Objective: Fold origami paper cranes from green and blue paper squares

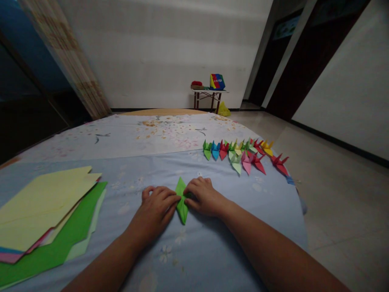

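A green folded paper (182, 211), shaped like a narrow diamond with a crease down its length, lies on the blue flowered cloth (219, 243) in front of me. My left hand (158, 205) grips its left edge, fingertips pressed together near the middle. From the other side, my right hand (204, 196) has curled fingers and thumb on the right edge. Both fingertips nearly meet at the paper's centre. The undersides of the fingers are hidden. Several folded paper cranes (246, 162) in green, blue, red, pink and yellow stand to the right, beyond my right hand.
A stack of coloured paper sheets (45, 202), yellow on top, lies at the left. A white flowered cloth (121, 138) covers the far part of the round table. By the wall stands a small table (209, 91) with a colourful box (217, 82); a yellow bag (224, 109) is beside it.
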